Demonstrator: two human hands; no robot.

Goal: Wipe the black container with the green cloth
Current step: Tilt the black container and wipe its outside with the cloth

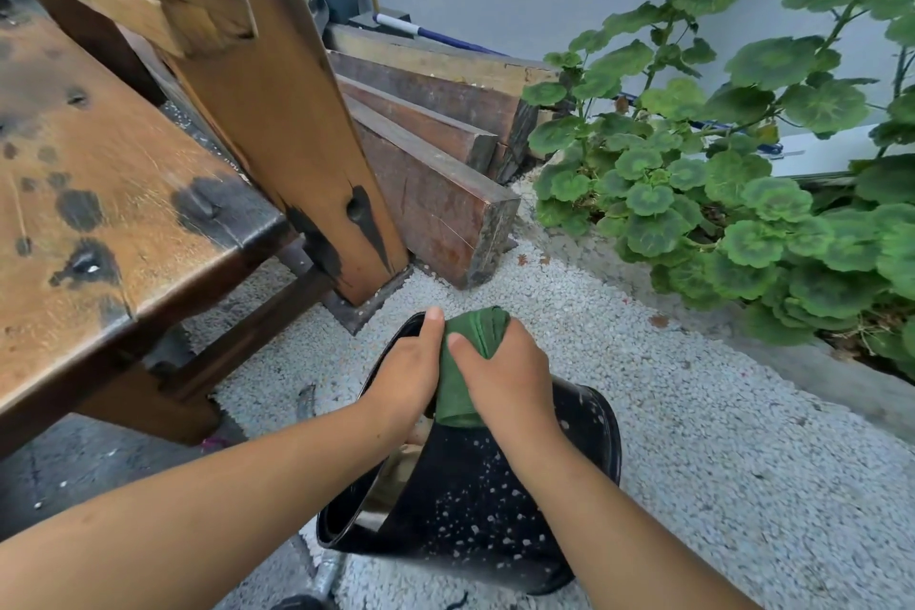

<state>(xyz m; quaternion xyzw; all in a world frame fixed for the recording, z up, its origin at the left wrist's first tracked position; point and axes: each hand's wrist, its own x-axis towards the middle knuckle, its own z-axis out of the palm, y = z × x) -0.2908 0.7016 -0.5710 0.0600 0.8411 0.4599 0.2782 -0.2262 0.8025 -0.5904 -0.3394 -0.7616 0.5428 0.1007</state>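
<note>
Over white gravel (643, 411), left hand (406, 376) gripping black container (470, 510) rim, fingers hidden, right hand (505, 381) clutching green cloth (475, 337)

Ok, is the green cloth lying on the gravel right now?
No, the right hand grips the green cloth, pressing it on the black container.

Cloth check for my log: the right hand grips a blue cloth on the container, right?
No: the cloth is green, not blue. The head view shows the right hand gripping it on the container.
</note>
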